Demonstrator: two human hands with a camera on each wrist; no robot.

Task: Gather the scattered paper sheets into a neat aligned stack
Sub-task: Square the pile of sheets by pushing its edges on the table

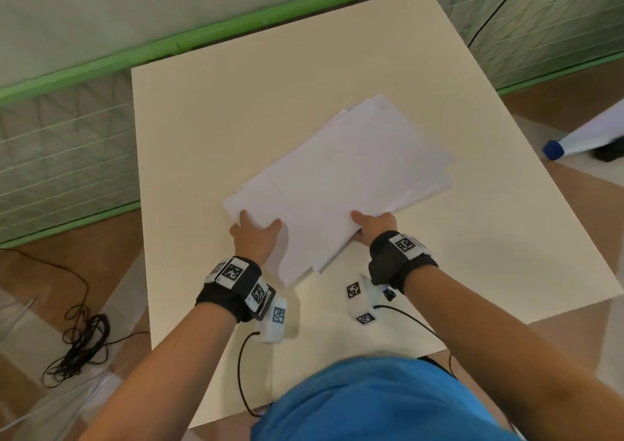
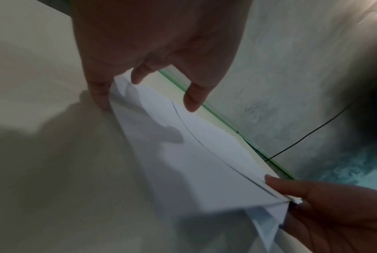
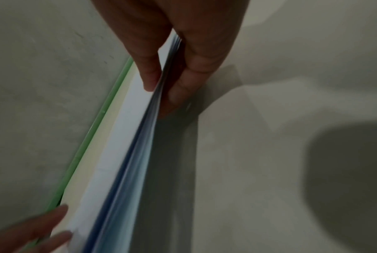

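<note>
A loose pile of white paper sheets [image 1: 341,177] lies slantwise on the cream table [image 1: 209,119], its edges uneven and fanned. My left hand [image 1: 260,225] holds the pile's near left corner, thumb on top. In the left wrist view the left hand [image 2: 148,95] curls round that corner of the paper sheets [image 2: 194,162], which are raised off the table. My right hand [image 1: 368,226] pinches the near right edge. The right wrist view shows the right hand [image 3: 161,89] with thumb above and fingers below the paper sheets [image 3: 122,154].
A green-railed net fence [image 1: 209,32] runs behind and to the left of the table. A coil of black cable [image 1: 81,342] lies on the floor at left. A white object with a blue cap [image 1: 553,148] sits on the floor at right.
</note>
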